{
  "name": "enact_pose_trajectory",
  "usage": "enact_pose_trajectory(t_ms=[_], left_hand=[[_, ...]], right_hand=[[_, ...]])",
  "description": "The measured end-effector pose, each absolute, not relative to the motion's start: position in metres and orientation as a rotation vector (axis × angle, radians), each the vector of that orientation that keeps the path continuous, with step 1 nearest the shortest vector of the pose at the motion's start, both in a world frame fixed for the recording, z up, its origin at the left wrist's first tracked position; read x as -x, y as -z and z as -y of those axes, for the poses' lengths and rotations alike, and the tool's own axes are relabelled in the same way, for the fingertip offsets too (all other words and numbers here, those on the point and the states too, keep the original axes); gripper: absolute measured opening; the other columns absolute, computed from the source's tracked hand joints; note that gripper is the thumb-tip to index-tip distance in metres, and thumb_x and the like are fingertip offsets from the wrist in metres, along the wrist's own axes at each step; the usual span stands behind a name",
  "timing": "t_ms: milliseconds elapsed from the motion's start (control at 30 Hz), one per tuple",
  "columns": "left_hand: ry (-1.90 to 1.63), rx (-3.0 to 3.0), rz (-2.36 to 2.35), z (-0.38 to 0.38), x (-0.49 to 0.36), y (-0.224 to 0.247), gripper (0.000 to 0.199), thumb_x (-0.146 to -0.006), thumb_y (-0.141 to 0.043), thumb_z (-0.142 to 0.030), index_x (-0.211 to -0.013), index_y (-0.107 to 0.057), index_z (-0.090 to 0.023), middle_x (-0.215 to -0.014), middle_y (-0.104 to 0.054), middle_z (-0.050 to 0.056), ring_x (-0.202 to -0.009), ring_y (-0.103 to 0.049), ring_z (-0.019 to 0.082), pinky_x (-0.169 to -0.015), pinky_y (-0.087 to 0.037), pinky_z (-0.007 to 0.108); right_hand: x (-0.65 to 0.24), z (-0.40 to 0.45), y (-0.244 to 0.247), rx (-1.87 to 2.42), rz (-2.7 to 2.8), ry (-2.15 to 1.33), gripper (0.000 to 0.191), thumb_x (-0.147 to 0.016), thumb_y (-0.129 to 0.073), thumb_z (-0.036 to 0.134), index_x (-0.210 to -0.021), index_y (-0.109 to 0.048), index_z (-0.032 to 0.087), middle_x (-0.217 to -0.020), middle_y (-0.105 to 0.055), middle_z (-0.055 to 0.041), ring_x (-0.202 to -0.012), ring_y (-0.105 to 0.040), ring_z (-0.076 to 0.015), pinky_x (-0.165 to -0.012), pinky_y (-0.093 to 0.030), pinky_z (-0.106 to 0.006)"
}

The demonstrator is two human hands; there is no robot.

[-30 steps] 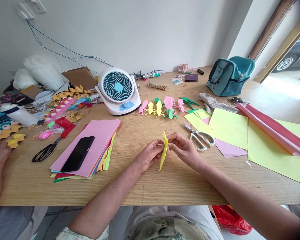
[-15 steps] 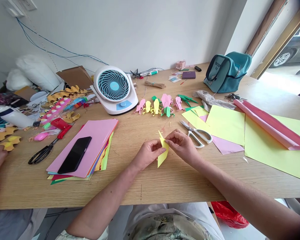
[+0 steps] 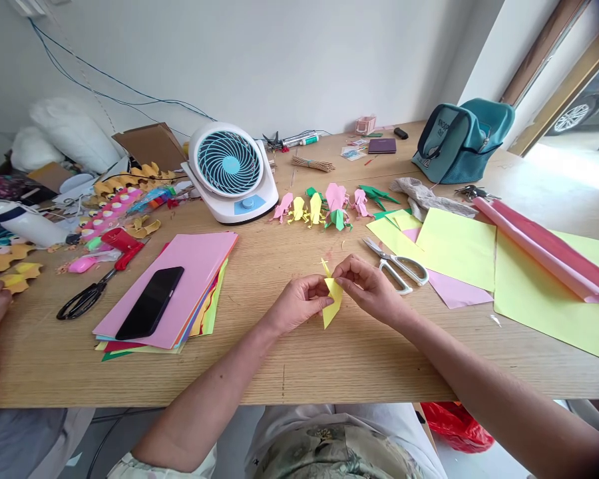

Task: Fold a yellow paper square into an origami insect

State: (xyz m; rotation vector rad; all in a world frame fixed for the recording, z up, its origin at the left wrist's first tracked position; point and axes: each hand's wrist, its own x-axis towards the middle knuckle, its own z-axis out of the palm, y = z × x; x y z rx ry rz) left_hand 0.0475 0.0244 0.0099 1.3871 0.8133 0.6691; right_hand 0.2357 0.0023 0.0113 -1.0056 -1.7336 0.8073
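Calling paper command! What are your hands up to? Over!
Left hand and right hand both pinching folded yellow paper. White-handled scissors just beyond right hand, not blocking. Over.

Our folded paper [image 3: 334,305] is yellow, our scissors [image 3: 387,258] white-handled, our phone [image 3: 150,303] black, our bag [image 3: 472,150] teal, our shirt [image 3: 342,454] printed in muted green.

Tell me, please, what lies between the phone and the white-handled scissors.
In the head view, from left to right: the paper stack's edge, wooden tabletop, the left hand, the folded yellow paper and the right hand.
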Motion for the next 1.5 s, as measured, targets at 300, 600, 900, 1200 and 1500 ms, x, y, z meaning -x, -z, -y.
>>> enact_pose_trajectory(t_ms=[300, 600, 900, 1200, 1500], left_hand=[[-0.697, -1.476, -0.882, -0.03, -0.043, -0.016, 0.018, -0.077, -0.069, -0.03, -0.087, -0.066, -0.015, -0.077, -0.064, 0.002, -0.068, -0.059, 0.013, -0.049, -0.045, 0.018], [-0.724, -1.411, -0.89, -0.029, -0.042, -0.015, 0.034, -0.077, -0.073, -0.043, -0.09, -0.063, -0.014, -0.086, -0.068, 0.006, -0.077, -0.067, 0.017, -0.061, -0.056, 0.024], [-0.752, -1.429, -0.926, -0.029, -0.041, -0.017, 0.042, -0.072, -0.076, -0.049, -0.089, -0.066, -0.013, -0.087, -0.069, 0.007, -0.074, -0.066, 0.016, -0.058, -0.054, 0.023], [-0.759, -1.487, -0.96, -0.028, -0.042, -0.019, 0.038, -0.074, -0.075, -0.047, -0.084, -0.065, -0.013, -0.081, -0.07, 0.006, -0.071, -0.066, 0.016, -0.053, -0.051, 0.02], [-0.764, -1.51, -0.926, -0.024, -0.042, -0.021, 0.027, -0.077, -0.071, -0.035, -0.093, -0.07, -0.013, -0.091, -0.072, 0.007, -0.073, -0.067, 0.015, -0.055, -0.056, 0.022]], right_hand=[[-0.242, -0.002, -0.019, 0.851, 1.848, -0.828, 0.012, -0.095, -0.05, 0.023, -0.091, -0.061, 0.021, -0.093, -0.054, -0.0062, -0.086, -0.054, -0.0178, -0.075, -0.048, -0.033], [-0.245, -0.005, -0.018, 0.845, 1.925, -0.8, 0.015, -0.094, -0.049, 0.018, -0.1, -0.062, 0.022, -0.096, -0.054, -0.0069, -0.087, -0.055, -0.0181, -0.075, -0.051, -0.033], [-0.246, -0.005, -0.018, 0.818, 2.111, -0.486, 0.017, -0.09, -0.055, 0.016, -0.102, -0.064, 0.024, -0.095, -0.053, -0.0078, -0.087, -0.055, -0.0205, -0.074, -0.051, -0.036], [-0.251, -0.005, -0.018, 0.827, 2.188, -0.382, 0.016, -0.094, -0.055, 0.023, -0.103, -0.068, 0.025, -0.096, -0.054, -0.0083, -0.083, -0.056, -0.0187, -0.071, -0.05, -0.033], [-0.245, -0.006, -0.018, 0.955, 1.873, -0.642, 0.013, -0.09, -0.063, 0.032, -0.083, -0.064, 0.022, -0.083, -0.058, -0.0042, -0.072, -0.056, -0.0158, -0.066, -0.05, -0.032]])
